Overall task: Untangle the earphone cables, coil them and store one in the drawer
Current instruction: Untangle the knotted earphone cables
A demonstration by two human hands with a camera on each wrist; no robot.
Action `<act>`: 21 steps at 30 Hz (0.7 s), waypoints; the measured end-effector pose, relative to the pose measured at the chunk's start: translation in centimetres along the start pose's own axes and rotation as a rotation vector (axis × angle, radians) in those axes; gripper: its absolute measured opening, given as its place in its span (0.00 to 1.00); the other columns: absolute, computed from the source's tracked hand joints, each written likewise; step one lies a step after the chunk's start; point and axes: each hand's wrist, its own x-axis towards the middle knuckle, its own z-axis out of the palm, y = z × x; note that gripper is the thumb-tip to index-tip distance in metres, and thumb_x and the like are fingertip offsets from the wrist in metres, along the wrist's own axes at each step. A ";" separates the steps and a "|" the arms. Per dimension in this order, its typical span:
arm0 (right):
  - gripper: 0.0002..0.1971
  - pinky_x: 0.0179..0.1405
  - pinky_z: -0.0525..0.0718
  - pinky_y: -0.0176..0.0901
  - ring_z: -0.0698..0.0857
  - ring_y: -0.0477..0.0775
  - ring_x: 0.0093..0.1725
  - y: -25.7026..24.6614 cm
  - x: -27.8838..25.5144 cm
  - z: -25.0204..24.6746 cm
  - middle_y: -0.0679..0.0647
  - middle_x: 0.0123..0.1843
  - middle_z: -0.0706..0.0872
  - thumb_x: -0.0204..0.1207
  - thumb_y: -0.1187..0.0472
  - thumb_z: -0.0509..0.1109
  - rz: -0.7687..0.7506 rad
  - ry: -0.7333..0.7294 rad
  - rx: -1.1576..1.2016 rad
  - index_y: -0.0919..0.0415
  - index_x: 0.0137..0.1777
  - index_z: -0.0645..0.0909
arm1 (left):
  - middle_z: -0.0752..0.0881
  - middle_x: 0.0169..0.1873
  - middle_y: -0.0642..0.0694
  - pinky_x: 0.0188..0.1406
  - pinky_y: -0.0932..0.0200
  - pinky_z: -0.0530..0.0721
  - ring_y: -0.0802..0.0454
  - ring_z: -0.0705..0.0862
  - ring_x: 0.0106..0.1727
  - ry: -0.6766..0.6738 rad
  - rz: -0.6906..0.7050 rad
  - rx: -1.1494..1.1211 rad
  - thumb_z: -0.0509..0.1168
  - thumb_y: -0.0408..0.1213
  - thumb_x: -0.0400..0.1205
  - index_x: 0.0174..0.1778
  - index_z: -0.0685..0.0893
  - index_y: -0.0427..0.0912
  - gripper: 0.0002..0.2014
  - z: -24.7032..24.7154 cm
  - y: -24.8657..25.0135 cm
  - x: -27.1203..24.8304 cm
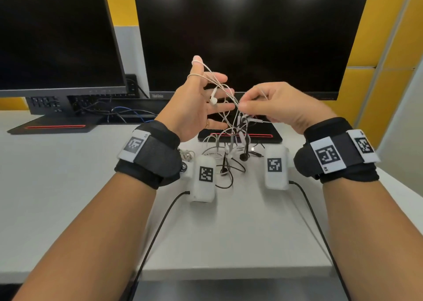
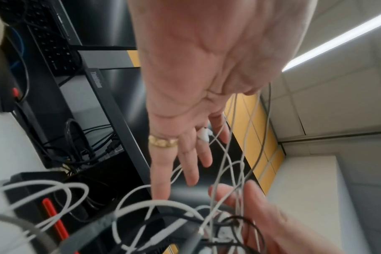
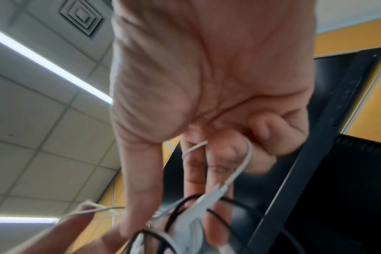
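My left hand [image 1: 194, 101] is spread wide, the white earphone cable [image 1: 219, 86] draped over its thumb and running down-right to my right hand [image 1: 274, 104], which pinches the knot just beside those fingers (nearer hand, I judge). Black earphones [image 1: 229, 163] trail onto the counter [image 1: 68, 186] below.

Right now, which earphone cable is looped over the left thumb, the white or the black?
The white cable: it runs over the left hand's raised thumb to the right hand's pinch. The black cable trails on the desk.
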 end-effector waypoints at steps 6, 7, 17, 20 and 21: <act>0.07 0.30 0.78 0.33 0.79 0.37 0.26 0.5 0.2 -0.1 0.43 0.26 0.85 0.74 0.58 0.77 0.051 -0.019 -0.088 0.61 0.43 0.83 | 0.77 0.66 0.50 0.54 0.46 0.86 0.51 0.81 0.64 0.127 0.158 0.144 0.57 0.45 0.88 0.59 0.79 0.53 0.08 0.4 -0.1 0.0; 0.08 0.31 0.78 0.33 0.81 0.36 0.27 0.6 0.2 -0.2 0.44 0.28 0.86 0.76 0.58 0.76 0.042 0.023 -0.073 0.62 0.43 0.83 | 0.79 0.63 0.50 0.50 0.51 0.87 0.52 0.83 0.61 0.169 0.170 0.206 0.59 0.40 0.87 0.57 0.79 0.52 0.06 0.3 -0.1 0.2; 0.11 0.48 0.90 0.42 0.92 0.52 0.46 -0.3 -0.4 0.0 0.60 0.46 0.92 0.77 0.74 0.71 -0.017 0.034 0.375 0.62 0.55 0.85 | 0.84 0.57 0.50 0.49 0.52 0.78 0.52 0.83 0.59 0.101 0.016 0.462 0.69 0.44 0.80 0.62 0.76 0.52 0.15 0.5 -0.7 0.3; 0.12 0.44 0.89 0.42 0.92 0.57 0.48 -0.6 -0.4 0.4 0.62 0.47 0.91 0.71 0.72 0.76 -0.036 -0.002 0.424 0.63 0.54 0.84 | 0.87 0.54 0.47 0.48 0.54 0.83 0.53 0.88 0.53 0.033 0.018 0.452 0.73 0.47 0.78 0.63 0.75 0.52 0.20 0.5 -1.1 0.2; 0.13 0.43 0.89 0.42 0.92 0.57 0.46 -0.7 -0.5 0.5 0.62 0.45 0.91 0.70 0.72 0.77 -0.042 -0.006 0.431 0.63 0.53 0.83 | 0.88 0.51 0.46 0.46 0.56 0.84 0.54 0.89 0.50 0.003 0.024 0.444 0.73 0.44 0.78 0.62 0.76 0.51 0.19 0.5 -1.1 0.2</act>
